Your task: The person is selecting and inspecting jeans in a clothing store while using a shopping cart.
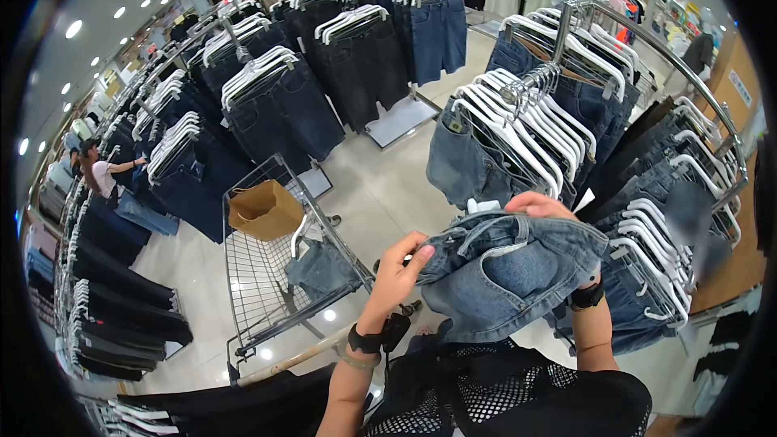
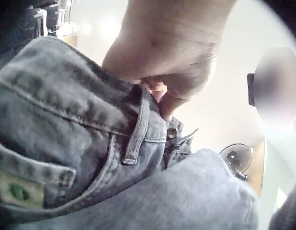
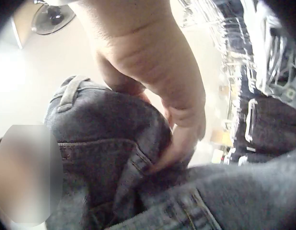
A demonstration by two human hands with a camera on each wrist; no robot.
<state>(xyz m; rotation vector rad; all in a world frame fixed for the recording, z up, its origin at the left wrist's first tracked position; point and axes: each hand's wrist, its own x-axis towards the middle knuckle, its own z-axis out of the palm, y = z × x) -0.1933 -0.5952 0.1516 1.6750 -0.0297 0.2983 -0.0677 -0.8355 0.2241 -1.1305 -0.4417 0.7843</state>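
A pair of faded blue denim shorts is held up in front of the body, its waistband bunched between both hands. At the waistband's left end, my left hand pinches the edge with thumb and fingers. The left wrist view shows that grip beside a belt loop and a metal button. My right hand grips the far side of the waistband; in the right wrist view its fingers fold over the denim. Part of the right hand is hidden by the cloth in the head view.
A wire shopping cart stands at left, carrying a brown paper bag and another denim garment on a white hanger. Just ahead and right, a curved metal rack bears jeans on white hangers. Another person stands far left.
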